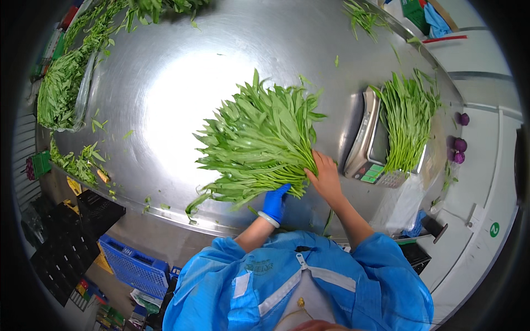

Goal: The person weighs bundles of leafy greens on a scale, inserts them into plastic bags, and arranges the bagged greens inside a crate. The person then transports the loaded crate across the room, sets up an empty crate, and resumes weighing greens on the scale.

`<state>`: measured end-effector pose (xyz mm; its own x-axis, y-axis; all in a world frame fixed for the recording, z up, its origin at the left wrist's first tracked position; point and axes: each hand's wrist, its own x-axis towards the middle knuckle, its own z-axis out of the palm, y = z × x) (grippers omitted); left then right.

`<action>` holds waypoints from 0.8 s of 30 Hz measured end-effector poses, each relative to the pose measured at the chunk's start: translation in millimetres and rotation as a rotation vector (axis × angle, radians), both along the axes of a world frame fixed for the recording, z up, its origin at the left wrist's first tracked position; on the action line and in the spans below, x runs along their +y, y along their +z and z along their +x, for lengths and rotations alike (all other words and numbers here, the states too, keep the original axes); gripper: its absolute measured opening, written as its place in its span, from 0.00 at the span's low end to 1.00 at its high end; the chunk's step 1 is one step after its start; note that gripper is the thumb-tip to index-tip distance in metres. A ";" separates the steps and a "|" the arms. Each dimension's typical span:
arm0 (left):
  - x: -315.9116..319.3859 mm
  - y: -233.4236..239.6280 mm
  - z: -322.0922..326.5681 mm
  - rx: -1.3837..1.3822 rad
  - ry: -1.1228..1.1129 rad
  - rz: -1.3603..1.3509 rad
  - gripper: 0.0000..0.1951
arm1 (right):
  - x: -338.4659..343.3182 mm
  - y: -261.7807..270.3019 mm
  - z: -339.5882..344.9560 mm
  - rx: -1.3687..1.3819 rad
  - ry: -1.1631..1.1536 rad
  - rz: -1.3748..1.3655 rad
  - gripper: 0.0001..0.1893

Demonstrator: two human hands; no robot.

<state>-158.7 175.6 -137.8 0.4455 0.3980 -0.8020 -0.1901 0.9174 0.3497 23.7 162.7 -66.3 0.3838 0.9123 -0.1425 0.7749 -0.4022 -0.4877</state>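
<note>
A wide, fanned bunch of long-leaved green vegetables (pixel 256 136) lies on the stainless steel table (pixel 232 45), its stems towards me. My left hand (pixel 275 205), in a blue glove with a pale ring at the wrist, is closed around the lower stems. My bare right hand (pixel 325 173) grips the stems on the bunch's right side, its thumb across them. To the right, another bunch of the same greens (pixel 408 124) rests on a digital scale (pixel 360 145), stems pointing towards me.
Bagged greens (pixel 60 91) and loose greens (pixel 78 165) lie at the left, more greens (pixel 157 8) at the far edge. A knife-like handle (pixel 102 176) lies near the left edge. Clear plastic bags (pixel 397 207) are below the scale. A blue crate (pixel 134 265) stands on the floor.
</note>
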 end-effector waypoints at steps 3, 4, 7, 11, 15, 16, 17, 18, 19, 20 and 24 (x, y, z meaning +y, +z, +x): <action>6.2 2.2 -17.7 0.021 0.006 -0.032 0.16 | -3.8 2.4 1.1 -0.109 -0.015 0.104 0.23; 7.8 8.1 -23.0 0.033 -0.030 -0.124 0.16 | -4.4 3.0 3.4 -0.101 -0.018 0.112 0.23; -5.2 34.5 -40.7 -0.031 -0.096 -0.128 0.16 | -0.8 12.1 10.5 -0.143 0.058 0.194 0.18; -24.0 59.0 -48.3 0.087 -0.277 0.102 0.16 | 3.7 23.8 10.9 -0.051 -0.036 0.256 0.14; -21.9 72.4 -29.8 0.172 -0.297 0.240 0.15 | -0.2 5.8 13.5 0.112 -0.152 0.217 0.15; -21.1 73.7 -23.8 0.157 -0.265 0.262 0.14 | -0.5 3.1 13.6 0.119 -0.143 0.222 0.15; -18.5 74.9 -18.2 0.164 -0.254 0.266 0.14 | -0.2 1.4 13.3 0.124 -0.128 0.230 0.16; -14.2 76.1 -13.7 0.135 -0.298 0.372 0.14 | 0.6 -0.2 12.2 0.131 -0.112 0.237 0.17; -9.5 76.2 -10.1 0.107 -0.342 0.477 0.13 | -0.1 -2.2 11.1 0.137 -0.100 0.242 0.17; -4.4 75.5 -7.4 0.073 -0.298 0.549 0.12 | -2.1 -3.9 10.0 0.174 -0.120 0.228 0.18; 48.3 93.5 5.6 0.374 -0.143 0.926 0.10 | -4.3 -3.1 11.4 0.248 -0.138 0.195 0.20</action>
